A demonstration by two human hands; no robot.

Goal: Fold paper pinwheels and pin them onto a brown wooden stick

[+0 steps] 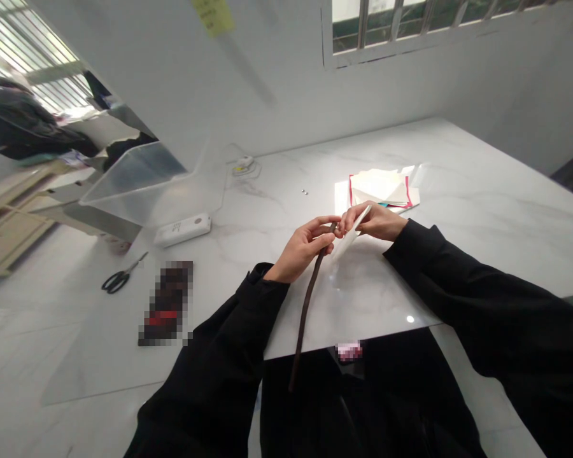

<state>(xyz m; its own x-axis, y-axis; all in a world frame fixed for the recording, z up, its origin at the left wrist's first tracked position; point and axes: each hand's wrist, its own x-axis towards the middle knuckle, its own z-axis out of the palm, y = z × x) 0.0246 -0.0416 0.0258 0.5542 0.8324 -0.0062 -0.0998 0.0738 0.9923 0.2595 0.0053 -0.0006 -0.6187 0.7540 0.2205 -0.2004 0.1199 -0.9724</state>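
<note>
My left hand (305,248) is closed in a pinch on the upper end of a thin dark brown strip (307,305), leather-like in look. The strip hangs down over the table's front edge. Right beside it, my right hand (375,221) pinches with its fingertips close to the strip's top end. A thin white flat piece (358,224), seen nearly edge-on, is held in that hand and slants down to the left. The fingertips of both hands almost meet, and what lies between them is too small to make out.
Papers with a red-edged sheet (403,191) lie behind my right hand. Tiny shiny pieces (304,191) sit on the marble-look table (482,191). To the left are a white power strip (184,230), black scissors (117,280), a clear bin (138,184) and a pixelated dark object (167,302).
</note>
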